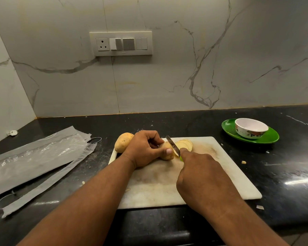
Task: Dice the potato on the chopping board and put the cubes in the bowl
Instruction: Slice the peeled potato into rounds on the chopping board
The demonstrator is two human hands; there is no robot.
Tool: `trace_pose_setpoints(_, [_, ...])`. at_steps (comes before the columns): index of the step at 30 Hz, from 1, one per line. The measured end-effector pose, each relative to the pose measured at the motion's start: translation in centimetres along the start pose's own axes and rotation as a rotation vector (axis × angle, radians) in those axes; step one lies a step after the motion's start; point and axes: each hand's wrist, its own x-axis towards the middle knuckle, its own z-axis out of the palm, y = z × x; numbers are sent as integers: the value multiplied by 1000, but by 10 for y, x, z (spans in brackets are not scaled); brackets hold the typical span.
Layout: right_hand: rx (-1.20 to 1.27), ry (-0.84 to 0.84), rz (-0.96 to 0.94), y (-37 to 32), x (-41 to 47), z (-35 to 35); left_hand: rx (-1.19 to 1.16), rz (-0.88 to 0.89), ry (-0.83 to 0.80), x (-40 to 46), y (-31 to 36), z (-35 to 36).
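On a black counter [283, 174], plastic sleeves [34, 157] lie left of the board [220, 174], a second potato [123, 142] sits at its far-left corner, and a white bowl [251, 127] stands on a green plate [272, 137] to the right. The potato [166, 153] lies on the board, slices [184, 144] fanned beside it. The left hand [144, 150] grips the potato; the right hand [203, 178] grips a knife [172, 145], its blade in the potato.

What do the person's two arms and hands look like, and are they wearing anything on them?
Both forearms are bare up to the frame edge: no sleeves show. The left hand and right hand wear no gloves, and no ring, watch or bracelet is visible. The left thumbnail is short and unpainted.
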Motion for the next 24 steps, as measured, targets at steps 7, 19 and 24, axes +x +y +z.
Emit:
trace_pose_setpoints(7, [-58,-55,21,-1,5,3,-33,-12,-22,1,-2,-1])
trace_pose_setpoints(19, [-20,-8,-23,4,13,32,-41,-10,-52,4,-4,1])
trace_pose_setpoints(24, [-3,-49,-15,10,-3,35,-76,-19,-56,4,-6,1])
